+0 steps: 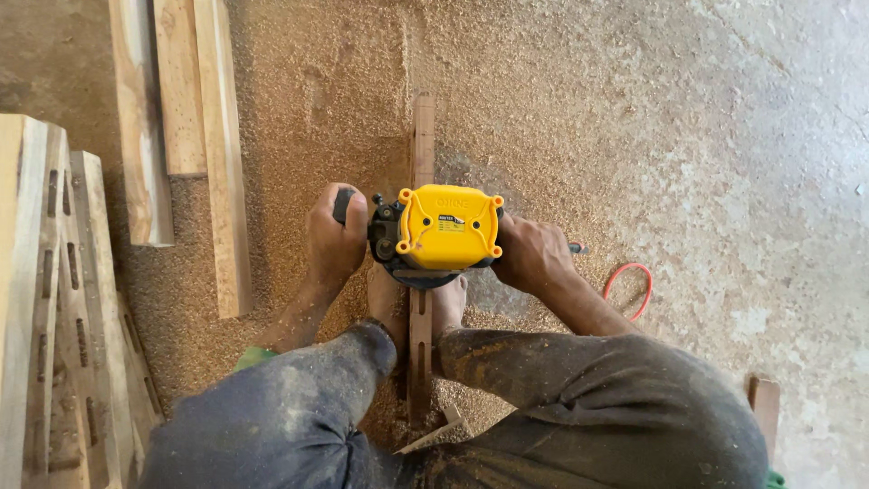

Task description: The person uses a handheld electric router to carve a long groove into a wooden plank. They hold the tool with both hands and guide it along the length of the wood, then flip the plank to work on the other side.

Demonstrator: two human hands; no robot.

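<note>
A yellow-topped router (448, 231) stands on a narrow dark wooden strip (422, 140) that runs away from me across the sawdust-covered floor. My left hand (335, 237) is closed around the router's left black handle. My right hand (532, 254) grips the handle on the other side. My two bare feet (450, 303) press on the strip just below the router, one on each side. My knees in dusty dark trousers fill the bottom of the view.
Several pale planks (222, 154) lie on the floor at upper left. A stack of slotted boards (63, 299) sits at the left edge. A red cord (629, 288) loops right of my right wrist. A small wood block (765, 403) lies at lower right.
</note>
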